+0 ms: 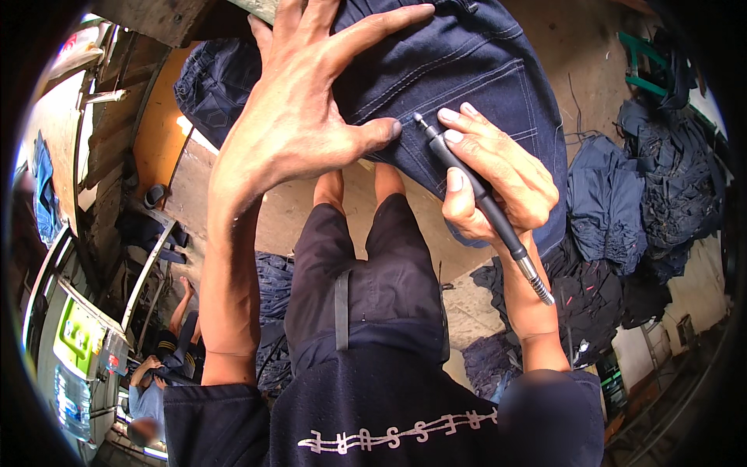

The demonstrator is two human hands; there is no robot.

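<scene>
Jeans [467, 62], dark blue denim, lie spread across the far part of the scene, a stitched back pocket facing up. The left hand [299, 117] lies flat on the cloth with fingers splayed and nothing enclosed, thumb just left of the pocket corner. The right hand [498, 175] is clenched around a black pen-shaped tool [475, 191], held like a pencil; a flexible metal lead leaves its near end. The tool tip [419, 119] meets the denim at the pocket's upper left corner. No mark or wear from the tip can be made out, so work here appears barely started. A heap of dark garments [646, 202] lies at right; whether finished or waiting cannot be told.
</scene>
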